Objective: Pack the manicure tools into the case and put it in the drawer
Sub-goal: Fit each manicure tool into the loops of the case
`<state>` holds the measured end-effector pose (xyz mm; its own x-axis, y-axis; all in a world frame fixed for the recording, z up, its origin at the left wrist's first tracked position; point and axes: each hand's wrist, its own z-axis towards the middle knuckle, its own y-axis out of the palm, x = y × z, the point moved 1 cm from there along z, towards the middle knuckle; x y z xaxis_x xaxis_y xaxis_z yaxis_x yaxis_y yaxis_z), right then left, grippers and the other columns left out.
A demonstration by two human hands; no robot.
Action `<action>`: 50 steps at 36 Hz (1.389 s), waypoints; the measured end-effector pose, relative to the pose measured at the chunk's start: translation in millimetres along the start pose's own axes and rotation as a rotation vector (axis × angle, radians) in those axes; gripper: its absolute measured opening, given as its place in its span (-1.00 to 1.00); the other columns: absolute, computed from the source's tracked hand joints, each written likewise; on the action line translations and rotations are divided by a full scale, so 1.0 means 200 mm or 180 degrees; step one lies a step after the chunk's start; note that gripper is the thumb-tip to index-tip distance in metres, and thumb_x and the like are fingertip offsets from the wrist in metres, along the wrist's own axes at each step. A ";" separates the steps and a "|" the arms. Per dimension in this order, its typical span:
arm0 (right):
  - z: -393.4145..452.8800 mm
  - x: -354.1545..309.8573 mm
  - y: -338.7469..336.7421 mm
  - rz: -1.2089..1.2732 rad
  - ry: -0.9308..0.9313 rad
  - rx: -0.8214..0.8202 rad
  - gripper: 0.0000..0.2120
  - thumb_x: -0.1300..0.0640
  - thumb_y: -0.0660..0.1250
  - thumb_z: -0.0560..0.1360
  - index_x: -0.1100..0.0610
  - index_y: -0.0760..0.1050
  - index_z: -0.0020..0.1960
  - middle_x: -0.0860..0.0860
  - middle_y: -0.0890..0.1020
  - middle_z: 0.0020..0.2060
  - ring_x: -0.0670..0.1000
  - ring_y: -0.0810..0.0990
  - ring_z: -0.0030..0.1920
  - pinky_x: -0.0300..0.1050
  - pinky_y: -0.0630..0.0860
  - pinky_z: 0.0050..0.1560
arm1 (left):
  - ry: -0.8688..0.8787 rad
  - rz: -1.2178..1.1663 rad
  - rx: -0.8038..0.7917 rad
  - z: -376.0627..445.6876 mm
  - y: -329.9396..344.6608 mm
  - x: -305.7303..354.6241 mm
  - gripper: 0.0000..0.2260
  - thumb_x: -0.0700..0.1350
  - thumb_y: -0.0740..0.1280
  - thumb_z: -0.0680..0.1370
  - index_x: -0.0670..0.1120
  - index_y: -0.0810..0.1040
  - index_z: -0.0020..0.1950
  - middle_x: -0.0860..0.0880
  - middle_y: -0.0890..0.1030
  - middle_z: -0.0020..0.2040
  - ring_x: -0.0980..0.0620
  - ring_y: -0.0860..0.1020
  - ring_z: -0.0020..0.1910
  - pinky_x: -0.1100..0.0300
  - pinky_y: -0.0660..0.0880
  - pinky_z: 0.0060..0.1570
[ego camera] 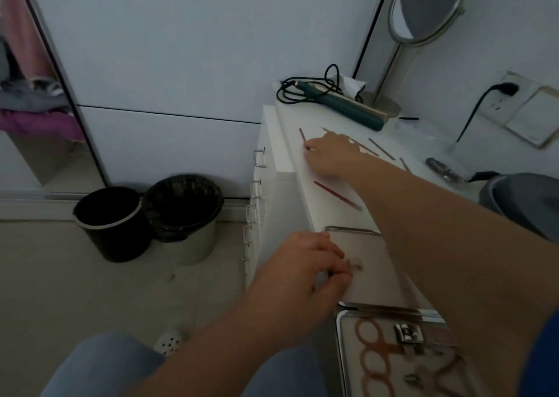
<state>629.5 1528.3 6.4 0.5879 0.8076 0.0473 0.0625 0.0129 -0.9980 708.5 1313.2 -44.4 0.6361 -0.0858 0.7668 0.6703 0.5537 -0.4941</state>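
An open manicure case (367, 266) lies on the white cabinet top (302, 166); its near half (343, 351) holds rose-gold scissors (373, 357) and small clippers. My left hand (302, 287) pinches the left edge of the case's upper half, near a small clasp. My right hand (331, 156) reaches far across the top and its fingertips close on a thin red stick tool (302, 136). Another long red-handled tool (337, 195) lies below that hand. Two more slim tools (381, 149) lie to the right of it.
A green hair straightener (341, 103) with black cord and a round standing mirror (428, 6) sit at the back. A grey bag (526, 203) is at right. Drawer handles (259, 158) run down the cabinet's left front. Two bins (145, 218) stand on the floor.
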 end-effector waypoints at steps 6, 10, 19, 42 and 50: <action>-0.04 0.05 0.02 0.0063 -0.0136 0.0139 -0.62 -0.01 -0.03 0.58 -0.15 0.32 0.35 0.04 0.35 0.38 0.16 0.28 0.37 0.14 0.17 0.34 | 0.0049 -0.0081 0.0072 0.00 0.02 -0.01 -0.85 0.00 0.27 0.43 0.03 0.63 -0.14 0.26 0.49 -0.05 0.31 0.33 0.20 0.46 0.22 0.20; -0.04 0.17 0.01 0.0681 0.0069 0.0124 -0.61 0.01 0.05 0.58 -0.14 0.25 0.40 -0.01 0.32 0.41 0.09 0.25 0.40 0.11 0.10 0.42 | 0.0045 -0.0100 0.0105 0.00 0.02 -0.01 -0.84 0.01 0.27 0.43 0.04 0.63 -0.13 0.25 0.51 -0.03 0.31 0.33 0.21 0.48 0.21 0.18; 0.02 0.39 0.00 0.0409 0.0619 0.0242 -0.62 0.07 0.04 0.56 -0.05 0.33 0.36 0.07 0.37 0.36 0.14 0.32 0.33 0.07 0.21 0.34 | 0.0024 -0.0098 0.0126 0.01 0.00 -0.02 -0.87 0.00 0.30 0.41 0.04 0.63 -0.16 0.22 0.56 -0.09 0.31 0.37 0.13 0.45 0.25 0.17; 0.13 0.42 -0.02 0.0415 0.0899 0.0287 -0.75 0.01 0.27 0.46 0.20 0.48 -0.04 0.11 0.56 -0.06 0.10 0.48 -0.05 0.07 0.41 0.18 | -0.0066 -0.0147 0.0128 0.00 0.01 -0.03 -0.88 0.00 0.30 0.42 0.06 0.63 -0.14 0.20 0.57 -0.06 0.28 0.37 0.19 0.34 0.29 0.20; 0.16 0.42 -0.06 0.0100 0.0694 0.0086 -0.77 0.06 0.36 0.41 0.23 0.48 -0.11 0.12 0.51 -0.17 0.09 0.47 -0.13 -0.02 0.47 -0.02 | -0.0077 -0.0219 0.0158 0.00 0.01 -0.03 -0.89 -0.03 0.31 0.42 0.04 0.63 -0.16 0.18 0.58 -0.07 0.27 0.39 0.18 0.31 0.31 0.20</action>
<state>652.7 1615.6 21.5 0.7498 0.6613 0.0214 0.0216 0.0079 -0.9997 705.7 1315.4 -50.0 0.5795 -0.1053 0.8081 0.6918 0.5877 -0.4195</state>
